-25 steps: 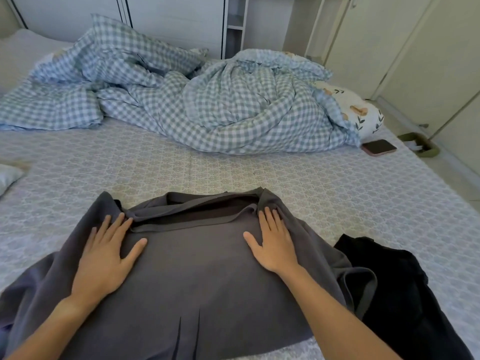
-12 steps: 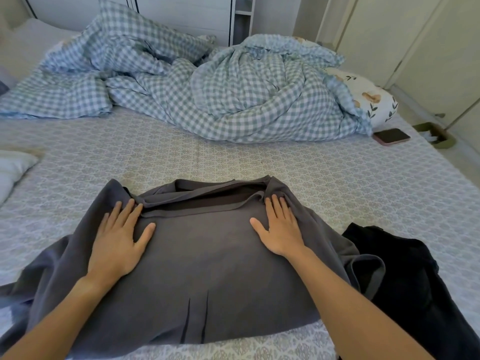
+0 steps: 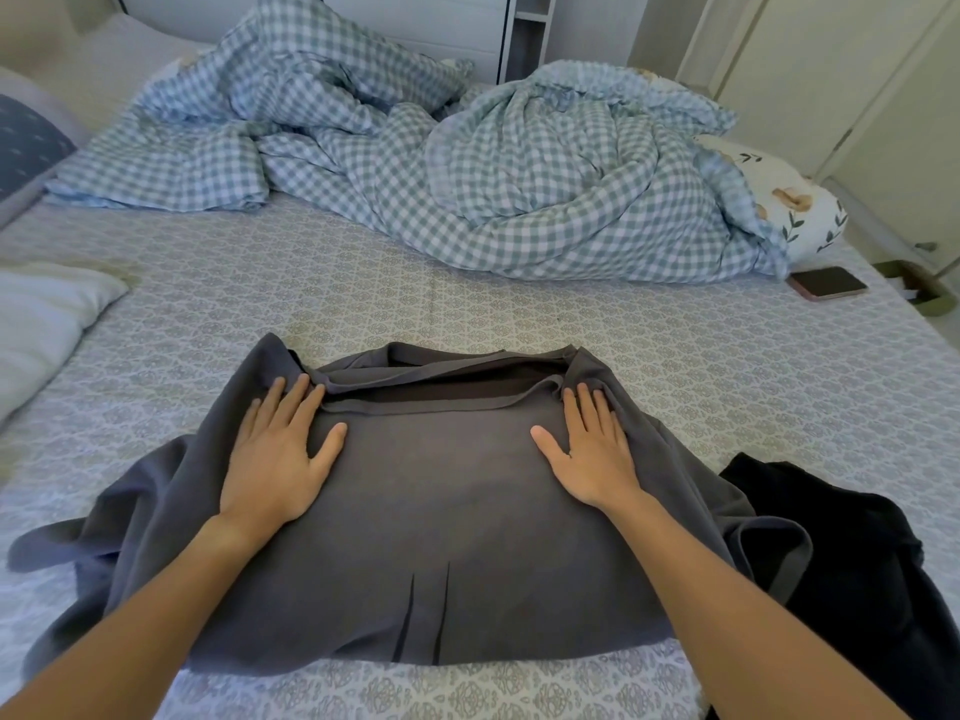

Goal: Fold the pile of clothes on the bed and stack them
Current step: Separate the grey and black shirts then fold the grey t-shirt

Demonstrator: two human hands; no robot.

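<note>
A bedroom: the bed (image 3: 519,314), under a pale patterned sheet, fills the view, with a rumpled checked duvet (image 3: 467,189) heaped at twelve o'clock, a phone (image 3: 829,283) at two o'clock and a white pillow (image 3: 47,319) at nine.

The grey garment (image 3: 441,511) lies spread at the near middle of the bed, its doubled upper edge running between the two hands. The left hand (image 3: 275,459) lies flat at ten o'clock on the cloth, fingers straight and thumb splayed, grasping nothing; the right hand (image 3: 592,454) lies flat at two o'clock in the same way, its fingertips at the bunched corner of the fold. A black garment (image 3: 852,563) waits at four o'clock, touching the grey one's loose sleeve.

Against the frames a second and half a second earlier, the hands have barely shifted on the cloth; the left has crept slightly up toward the folded edge, and the view has tipped downward and leftward. This looks like pressing the first fold flat. The sleeves at both sides remain loose, so folding is at an early stage and nothing is stacked.
</note>
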